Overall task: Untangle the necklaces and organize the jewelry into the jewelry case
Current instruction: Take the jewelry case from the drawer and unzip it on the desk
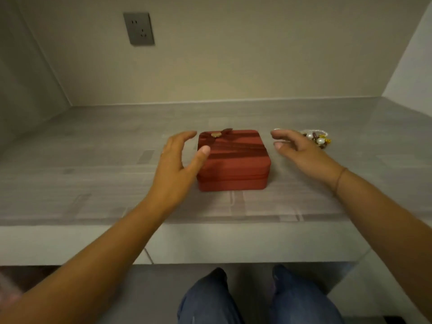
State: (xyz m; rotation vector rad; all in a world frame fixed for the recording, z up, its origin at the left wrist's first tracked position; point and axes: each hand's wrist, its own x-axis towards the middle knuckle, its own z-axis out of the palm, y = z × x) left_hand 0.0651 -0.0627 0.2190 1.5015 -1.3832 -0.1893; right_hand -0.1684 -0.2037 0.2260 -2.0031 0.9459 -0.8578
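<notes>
A closed dark red jewelry case [236, 157] with a ribbon bow and a gold button on its lid sits on the grey counter [93, 174]. My left hand [177, 164] hovers at the case's left side, fingers spread, thumb over the lid's left edge; whether it touches is unclear. My right hand [301, 153] is held open to the right of the case, apart from it. Behind my right hand lies a tangled heap of jewelry [319, 137] with white pearls, gold bits and dark beads, partly hidden by my fingers.
The counter sits in a recess with walls at the back and both sides. A grey wall socket [139, 28] is on the back wall, upper left. The counter's front edge [210, 242] is near me, my knees below it.
</notes>
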